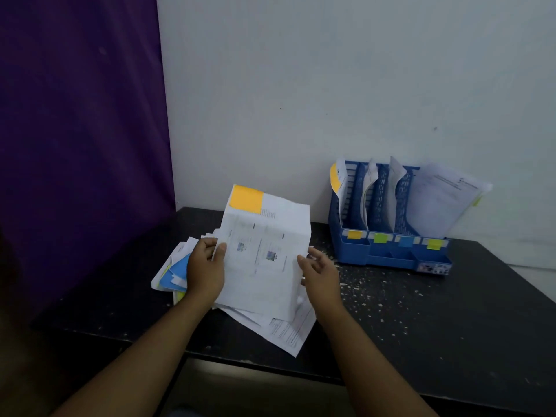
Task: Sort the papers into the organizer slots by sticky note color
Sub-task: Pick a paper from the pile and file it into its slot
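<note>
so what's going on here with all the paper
A person is sorting papers at a black speckled table. The left hand pinches a white printed sheet with an orange sticky note at its top corner, held over a loose pile of papers; the right hand lies open against its right edge. A blue plastic organizer by the wall already holds papers, its leftmost slot tabbed orange.

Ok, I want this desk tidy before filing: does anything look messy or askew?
White specks are scattered over the black table in front of the blue organizer, like flaked paint or crumbs. The papers in its rightmost slot lean far out to the right, and the loose pile lies fanned unevenly.
</note>
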Demonstrator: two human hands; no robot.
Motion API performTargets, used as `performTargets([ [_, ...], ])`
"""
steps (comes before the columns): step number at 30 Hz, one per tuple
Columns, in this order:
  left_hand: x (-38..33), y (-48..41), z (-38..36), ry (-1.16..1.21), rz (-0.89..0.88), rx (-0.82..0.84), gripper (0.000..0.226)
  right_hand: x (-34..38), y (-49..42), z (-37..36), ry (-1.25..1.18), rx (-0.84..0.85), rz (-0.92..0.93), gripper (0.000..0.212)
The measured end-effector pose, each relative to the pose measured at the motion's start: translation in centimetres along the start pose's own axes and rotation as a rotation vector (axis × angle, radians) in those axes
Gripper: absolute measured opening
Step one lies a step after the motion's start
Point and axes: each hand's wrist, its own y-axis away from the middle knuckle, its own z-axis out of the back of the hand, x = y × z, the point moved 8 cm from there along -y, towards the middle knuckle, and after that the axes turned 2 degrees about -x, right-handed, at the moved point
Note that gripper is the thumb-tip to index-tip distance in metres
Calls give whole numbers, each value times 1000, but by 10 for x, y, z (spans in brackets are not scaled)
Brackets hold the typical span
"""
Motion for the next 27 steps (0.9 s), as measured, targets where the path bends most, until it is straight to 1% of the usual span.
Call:
performTargets([
  [2, -10, 4, -11, 2, -33, 83, 11, 13, -2, 5, -56, -3, -40, 27],
  [4, -19, 9, -22, -14, -71, 195, 13, 31, -4, 12, -57, -27, -21, 18],
  [6, -26, 9, -31, 17, -94, 288, 23, 51, -7, 22, -33, -54, 48, 18],
  [8, -39, 8, -34, 98, -94, 331, 31, 69, -8, 29, 9, -45, 120, 19],
  [10, -56, 5, -34, 166, -93, 323, 31, 78, -8, 35, 30, -21, 146, 17],
  [13, -83, 2, -33, 204, -143, 277, 18, 84, -8, 43, 56, -8, 140, 14],
  [18, -105, 2, -37, 204, -209, 254, 23, 89, -6, 53, 32, -23, 152, 17],
  [24, -108, 7, -41, 194, -190, 264, 22, 95, -8, 60, 50, -38, 143, 14],
  [27, -107, 5, -46, 206, -111, 277, 26, 97, -9, 67, 78, -41, 143, 13],
])
